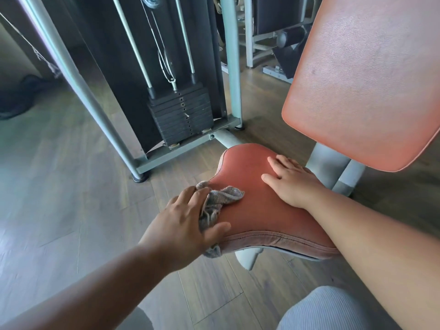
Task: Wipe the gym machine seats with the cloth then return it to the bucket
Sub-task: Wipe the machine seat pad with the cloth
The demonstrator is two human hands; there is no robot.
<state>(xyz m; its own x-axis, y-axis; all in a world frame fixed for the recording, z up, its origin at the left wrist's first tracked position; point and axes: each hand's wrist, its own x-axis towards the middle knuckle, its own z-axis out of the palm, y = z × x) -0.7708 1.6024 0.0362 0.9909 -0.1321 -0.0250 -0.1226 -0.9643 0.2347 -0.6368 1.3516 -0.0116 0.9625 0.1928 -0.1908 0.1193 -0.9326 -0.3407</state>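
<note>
On seat (262, 201) left edge: left hand (183, 225) grips cloth (219, 201), mid-wipe; right hand (292, 182) flat, fingers spread, bracing. Next: sweep cloth across, probably backrest (366, 79) after.

No legible text, label, brand, number or sign anywhere in the head view. The weight stack (182, 113) shows a column of small holes or marks down its plates, but none resolves into a readable numeral. The red seat pad (259, 186) and the red back pad (371, 79) carry no printing that can be made out. The grey cloth (219, 198) shows only its weave. The grey frame tubes (232, 63) bear no decal that can be read. Machines in the far background are too small and dim to tell whether any of them carry lettering.
</note>
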